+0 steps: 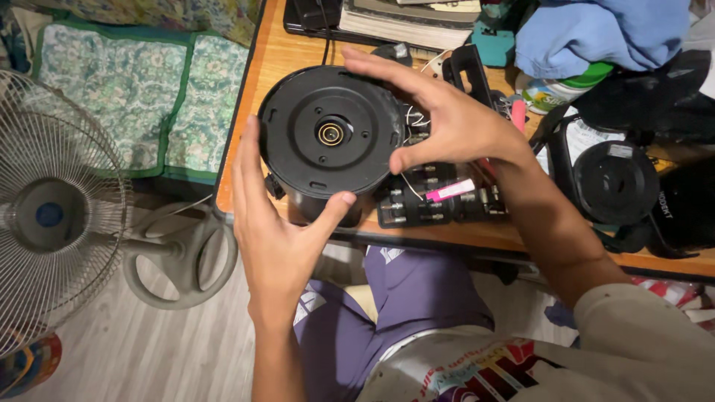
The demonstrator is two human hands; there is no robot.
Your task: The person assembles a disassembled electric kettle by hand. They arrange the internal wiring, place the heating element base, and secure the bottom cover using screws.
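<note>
A black electric kettle [328, 138] stands upside down at the near left corner of the wooden table [279, 52], its round base facing me with a brass contact ring in the centre. My left hand [279, 223] cups its near side, thumb on the base rim and fingers along the left edge. My right hand [439, 112] grips the far and right rim from above. Just right of the kettle lies a black tool case [436, 202] with metal bits and a pink screwdriver [450, 190].
A second black round kettle base [614, 182] sits at the right. Blue cloth [596, 33], books [406, 18] and a green-capped bottle [566, 88] crowd the far side. A standing fan [52, 216] is on the floor at left, beside a patterned mat [134, 89].
</note>
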